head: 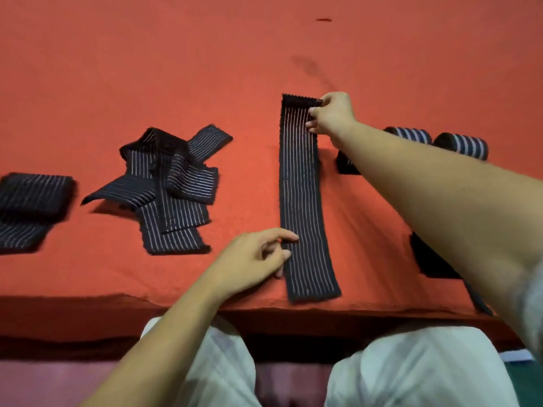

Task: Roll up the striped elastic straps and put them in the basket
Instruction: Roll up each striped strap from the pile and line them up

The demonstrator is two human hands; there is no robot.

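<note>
A black elastic strap with thin white stripes (299,195) lies stretched out flat on the red cloth, running away from me. My right hand (330,113) pinches its far end, where the edge is folded over. My left hand (255,257) rests beside the strap's near part, fingertips touching its left edge with fingers loosely bent. Two rolled-up straps (410,135) (464,145) lie to the right behind my right forearm. No basket is in view.
A tangled heap of unrolled striped straps (170,183) lies left of centre, and another folded strap (29,207) at the far left. A dark piece (432,257) shows under my right forearm. The red cloth's front edge (117,301) runs just above my knees.
</note>
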